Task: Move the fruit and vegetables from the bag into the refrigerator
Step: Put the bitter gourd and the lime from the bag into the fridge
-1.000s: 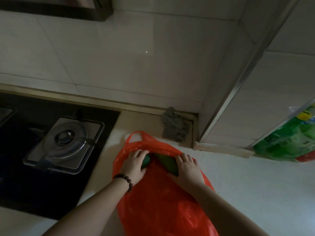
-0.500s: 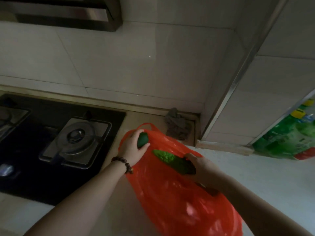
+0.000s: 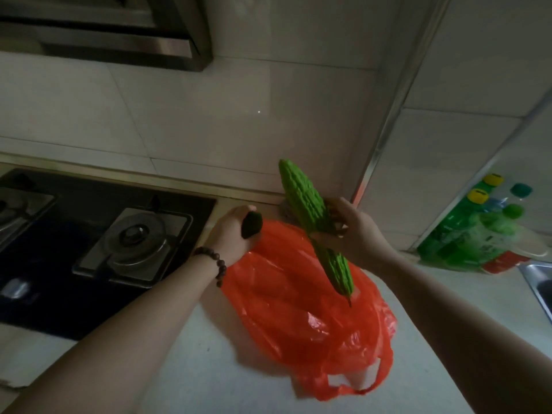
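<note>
Kitchen: pale bench (image 3: pixel 227 369) under a tiled wall (image 3: pixel 209 121), dim light, a hood (image 3: pixel 119 31) at top left.
Stove: black hob (image 3: pixel 74 240) on the left of the bench, one burner (image 3: pixel 136 234) in clear view.
Bag: red plastic bag (image 3: pixel 298 300) lying slumped on the bench between the two forearms, its handle loops (image 3: pixel 352 380) at the near end.
Gourd: long bumpy green gourd (image 3: pixel 304 198) held aloft over the bag, tilted, thick end up toward the wall, thin tip down above the plastic.
Right hand: right hand (image 3: pixel 355 231) curled round the middle of the gourd, fingers wrapped on it.
Left hand: left hand (image 3: pixel 233 231) clamped on a small dark green fruit (image 3: pixel 251 224) just above the far edge of the bag; a bead bracelet (image 3: pixel 213 261) on that wrist.
Bottles: green bottles (image 3: pixel 478 231) in wrap at the right, beside a sink corner (image 3: pixel 537 282).
Change: half a second ago the gourd lay low, almost flat, just over the bag's mouth; now it is lifted clear and stands steeper. The fruit has stayed in the left hand, at much the same spot. A second ago both hands were inside the bag's mouth.
</note>
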Tool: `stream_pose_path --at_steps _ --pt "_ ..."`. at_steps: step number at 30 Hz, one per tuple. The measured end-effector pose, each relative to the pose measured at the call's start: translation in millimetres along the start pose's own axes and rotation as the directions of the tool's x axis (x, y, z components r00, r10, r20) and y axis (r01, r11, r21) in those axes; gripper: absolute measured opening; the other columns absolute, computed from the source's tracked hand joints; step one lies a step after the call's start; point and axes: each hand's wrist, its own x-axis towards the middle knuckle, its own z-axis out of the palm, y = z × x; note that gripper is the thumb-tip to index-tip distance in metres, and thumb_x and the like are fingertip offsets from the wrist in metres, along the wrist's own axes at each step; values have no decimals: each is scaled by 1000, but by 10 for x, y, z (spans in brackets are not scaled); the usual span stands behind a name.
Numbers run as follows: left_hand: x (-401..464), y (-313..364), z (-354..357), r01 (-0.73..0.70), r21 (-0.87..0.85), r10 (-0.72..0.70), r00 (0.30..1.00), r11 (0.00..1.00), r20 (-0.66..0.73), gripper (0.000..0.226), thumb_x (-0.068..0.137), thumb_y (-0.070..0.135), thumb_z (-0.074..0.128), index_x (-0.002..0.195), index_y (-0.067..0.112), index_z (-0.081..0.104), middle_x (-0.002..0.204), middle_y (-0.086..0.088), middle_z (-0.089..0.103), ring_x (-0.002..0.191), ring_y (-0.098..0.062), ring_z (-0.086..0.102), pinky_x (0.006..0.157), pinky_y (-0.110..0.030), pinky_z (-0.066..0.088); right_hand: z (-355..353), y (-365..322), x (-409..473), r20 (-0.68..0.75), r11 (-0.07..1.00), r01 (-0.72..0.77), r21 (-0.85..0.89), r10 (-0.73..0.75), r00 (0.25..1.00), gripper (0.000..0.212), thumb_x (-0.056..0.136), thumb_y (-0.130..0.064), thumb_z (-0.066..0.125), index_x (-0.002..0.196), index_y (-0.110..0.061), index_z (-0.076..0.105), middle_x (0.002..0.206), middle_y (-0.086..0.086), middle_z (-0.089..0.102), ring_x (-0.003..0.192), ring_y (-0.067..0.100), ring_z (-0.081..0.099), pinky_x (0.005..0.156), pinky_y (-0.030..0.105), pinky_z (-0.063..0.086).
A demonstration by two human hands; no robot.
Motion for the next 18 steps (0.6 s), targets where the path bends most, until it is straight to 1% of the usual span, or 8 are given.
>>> stream_pose_path --at_steps 2,3,5,7,11,13,16,18 --pt "-17 36 -128 16 -4 -16 999 1000 -31 45 75 37 69 118 27 55 114 -1 60 103 -21 59 88 -38 51 -47 -143 100 -43 999 25 40 -23 999 58 75 -29 76 126 -21 49 103 -7 59 93 10 58 71 13 47" --pt "-27 43 -197 24 -5 -25 998 1000 -49 46 73 43 66 115 28 55 112 0 60 102 -21 59 87 -41 52 -63 -215 154 -55 997 39 63 -36 998 58 76 -28 76 126 -22 49 104 -8 59 94 8 57 71 8 45" --pt "-71 49 -345 43 13 -42 994 999 -100 48 72 48 64 115 29 55 111 0 61 102 -21 59 86 -43 52 -78 -357 270 -63 992 69 106 -63 996 58 77 -28 75 127 -23 47 109 -8 58 96 7 57 73 6 45" --pt "-162 51 -502 72 28 -67 986 997 -153 51 75 43 69 120 26 55 118 -3 60 107 -24 58 90 -42 50 -62 -514 365 -63 988 97 119 -90 994 59 78 -28 74 129 -23 46 112 -8 56 94 5 55 68 1 41" --pt "-411 -10 -850 111 49 -96 963 993 -251 55 78 37 72 125 17 53 124 -8 57 111 -26 56 91 -40 49 94 -869 461 -47 974 177 143 -172 984 59 77 -30 74 129 -22 46 109 -7 57 91 4 55 64 -1 38" --pt "-578 -68 -1053 123 63 -101 954 990 -282 53 77 38 72 122 17 54 121 -6 58 108 -23 57 88 -35 50 254 -1064 471 -10 968 199 152 -200 980 58 77 -31 74 128 -23 47 108 -6 59 91 6 56 66 3 39" --pt "-873 -207 -1367 160 61 -130 931 985 -340 52 76 37 73 121 18 54 118 -3 58 104 -21 58 84 -31 50 559 -1409 461 45 954 236 183 -248 968 57 76 -29 76 125 -21 49 103 -3 59 88 10 58 75 20 47" --pt "-1095 -336 -1582 209 73 -167 913 975 -373 55 77 37 73 124 19 52 120 -3 57 105 -21 58 85 -32 49 795 -1680 454 83 944 256 207 -278 957 56 75 -26 77 124 -19 50 100 -3 59 87 11 58 75 20 44"
